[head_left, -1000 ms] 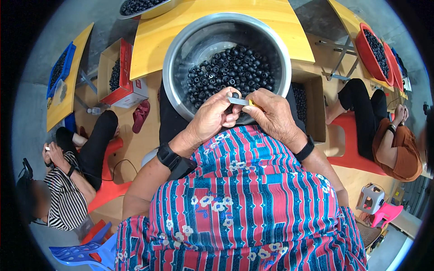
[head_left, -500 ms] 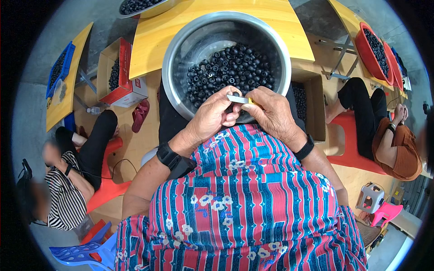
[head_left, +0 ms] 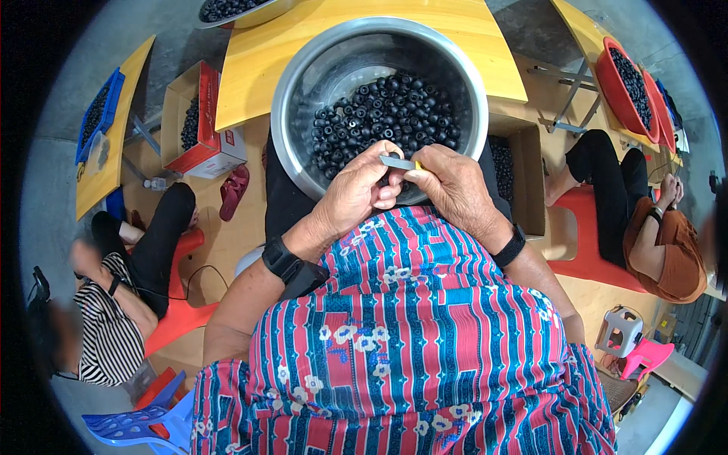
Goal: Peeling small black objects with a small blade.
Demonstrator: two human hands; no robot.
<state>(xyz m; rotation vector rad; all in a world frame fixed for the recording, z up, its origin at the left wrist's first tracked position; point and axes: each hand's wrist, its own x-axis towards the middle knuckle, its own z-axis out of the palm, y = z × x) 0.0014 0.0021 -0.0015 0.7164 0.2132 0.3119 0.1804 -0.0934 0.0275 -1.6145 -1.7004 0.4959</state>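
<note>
We find the left hand (head_left: 359,182) pinching a small black piece (head_left: 395,155) and the right hand (head_left: 453,182) gripping a yellow-handled blade (head_left: 397,162) at it, both over the metal bowl (head_left: 280,114)'s near rim.

Yellow wooden table (head_left: 485,53) up front has a basin (head_left: 267,14) of round black pieces (head_left: 231,7) at its far left; can't tell if the big steel bowl (head_left: 287,144) rests there too. Left table (head_left: 105,182): blue tray (head_left: 116,87). Right table (head_left: 578,42): red tubs (head_left: 623,117). Tan floor's (head_left: 216,246) got a dark red slipper (head_left: 235,191), a bottle (head_left: 155,183), red stools (head_left: 572,262).
</note>
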